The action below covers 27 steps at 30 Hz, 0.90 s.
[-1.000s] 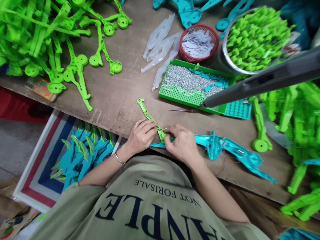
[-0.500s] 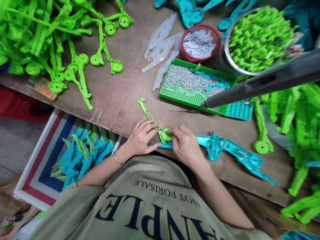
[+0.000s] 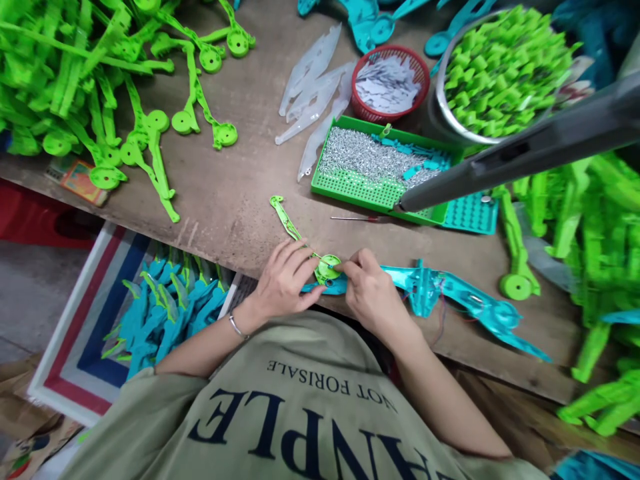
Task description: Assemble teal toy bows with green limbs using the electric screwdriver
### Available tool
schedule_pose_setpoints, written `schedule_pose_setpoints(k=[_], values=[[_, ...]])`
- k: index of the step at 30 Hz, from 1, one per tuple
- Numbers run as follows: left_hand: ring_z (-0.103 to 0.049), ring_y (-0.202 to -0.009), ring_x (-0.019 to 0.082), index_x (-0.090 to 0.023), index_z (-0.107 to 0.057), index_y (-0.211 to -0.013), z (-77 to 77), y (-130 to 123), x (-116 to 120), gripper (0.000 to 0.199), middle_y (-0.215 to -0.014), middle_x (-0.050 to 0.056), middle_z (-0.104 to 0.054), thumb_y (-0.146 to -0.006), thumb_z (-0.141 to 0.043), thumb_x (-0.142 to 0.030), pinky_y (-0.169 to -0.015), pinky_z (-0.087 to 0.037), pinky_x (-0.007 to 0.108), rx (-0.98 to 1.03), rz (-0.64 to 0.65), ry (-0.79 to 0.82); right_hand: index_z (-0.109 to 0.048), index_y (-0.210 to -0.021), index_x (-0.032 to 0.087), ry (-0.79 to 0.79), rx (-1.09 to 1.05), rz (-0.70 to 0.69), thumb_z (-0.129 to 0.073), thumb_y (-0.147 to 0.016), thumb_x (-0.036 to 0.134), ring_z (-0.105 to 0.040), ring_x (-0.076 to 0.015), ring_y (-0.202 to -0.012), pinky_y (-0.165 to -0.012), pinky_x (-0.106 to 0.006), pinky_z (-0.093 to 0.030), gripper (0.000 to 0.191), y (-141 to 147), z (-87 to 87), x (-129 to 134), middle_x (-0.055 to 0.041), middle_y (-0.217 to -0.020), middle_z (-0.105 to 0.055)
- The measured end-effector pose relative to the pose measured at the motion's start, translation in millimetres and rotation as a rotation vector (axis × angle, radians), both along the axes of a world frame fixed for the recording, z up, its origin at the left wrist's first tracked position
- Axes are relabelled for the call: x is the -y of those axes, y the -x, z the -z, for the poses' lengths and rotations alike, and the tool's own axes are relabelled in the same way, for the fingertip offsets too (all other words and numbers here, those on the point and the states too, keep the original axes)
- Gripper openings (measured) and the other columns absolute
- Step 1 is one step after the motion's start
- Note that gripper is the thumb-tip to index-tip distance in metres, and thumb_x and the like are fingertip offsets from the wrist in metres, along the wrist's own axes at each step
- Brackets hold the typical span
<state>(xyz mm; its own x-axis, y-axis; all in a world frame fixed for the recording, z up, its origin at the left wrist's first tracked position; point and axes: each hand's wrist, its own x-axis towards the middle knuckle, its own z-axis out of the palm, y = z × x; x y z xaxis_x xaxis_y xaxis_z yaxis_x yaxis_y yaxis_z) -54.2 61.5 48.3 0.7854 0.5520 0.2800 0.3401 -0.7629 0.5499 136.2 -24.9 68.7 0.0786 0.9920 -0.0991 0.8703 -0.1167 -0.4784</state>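
Just in front of my body, a long teal plastic bow-shaped part [image 3: 465, 291] lies along the table's edge, with thin wires near its middle. A bright green plastic arm [image 3: 284, 217] with a round hollow end rests over its left portion. My left hand [image 3: 286, 279] steadies this green arm, fingers lying across it and thumb against the teal part. At the round end, my right hand [image 3: 373, 290] has thumb and index finger pinched together. Whatever sits between those fingertips is too small to make out.
Beyond my hands are a screwdriver [image 3: 357, 219], a green tray [image 3: 350, 197] of small metal screws, a red basket [image 3: 356, 100] and a metal bowl [image 3: 440, 100] of green pieces. A dark grey bar [image 3: 500, 163] crosses from the right. Green parts [image 3: 65, 73] pile up left.
The view has shifted slightly, so the table things sit a little further left. My right fingertips have moved slightly at the green arm's round end, which shows more fully now.
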Motion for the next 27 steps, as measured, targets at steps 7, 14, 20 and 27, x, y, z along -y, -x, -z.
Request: schedule_pose_setpoints(k=[7, 14, 20, 27], values=[[-0.06, -0.133, 0.033, -0.016, -0.058, -0.14, 4.1, -16, 15, 0.05, -0.134, 0.017, -0.069, -0.094, -0.062, -0.036, -0.119, -0.04, 0.06, -0.017, 0.067, 0.077, -0.07, -0.099, 0.016, -0.04, -0.116, 0.034, -0.043, -0.09, 0.006, -0.057, -0.0187, -0.075, -0.07, -0.031, -0.048, 0.031, -9, 3.3, 1, -0.008, -0.09, -0.058], [-0.061, -0.132, 0.034, -0.014, -0.057, -0.14, 5.9, -16, 17, 0.051, -0.132, 0.016, -0.07, -0.094, -0.061, -0.035, -0.119, -0.04, 0.058, -0.036, 0.067, -0.035, -0.067, -0.089, 0.018, -0.034, -0.038, 0.15, -0.046, -0.091, 0.013, -0.058, -0.0198, -0.072, -0.065, -0.031, -0.044, 0.021, -11, 7.8, 1, -0.0085, -0.087, -0.063], [-0.057, -0.135, 0.036, -0.019, -0.059, -0.141, 4.0, -21, 24, 0.05, -0.134, 0.015, -0.068, -0.093, -0.059, -0.033, -0.119, -0.037, 0.061, -0.156, 0.051, -0.053, -0.074, -0.092, 0.015, -0.007, -0.044, 0.12, -0.047, -0.09, 0.012, -0.06, -0.0195, -0.072, -0.065, -0.03, -0.046, 0.028, -14, 4.4, 2, -0.0095, -0.087, -0.062], [-0.056, -0.132, 0.04, -0.015, -0.056, -0.145, -3.5, -27, 30, 0.055, -0.132, 0.019, -0.067, -0.092, -0.057, -0.032, -0.113, -0.04, 0.062, -0.259, 0.035, -0.189, -0.075, -0.102, 0.017, 0.107, -0.175, -0.006, -0.043, -0.089, 0.005, -0.068, -0.0204, -0.085, -0.08, -0.031, -0.051, 0.036, -34, -5.8, -2, -0.0086, -0.093, -0.069]])
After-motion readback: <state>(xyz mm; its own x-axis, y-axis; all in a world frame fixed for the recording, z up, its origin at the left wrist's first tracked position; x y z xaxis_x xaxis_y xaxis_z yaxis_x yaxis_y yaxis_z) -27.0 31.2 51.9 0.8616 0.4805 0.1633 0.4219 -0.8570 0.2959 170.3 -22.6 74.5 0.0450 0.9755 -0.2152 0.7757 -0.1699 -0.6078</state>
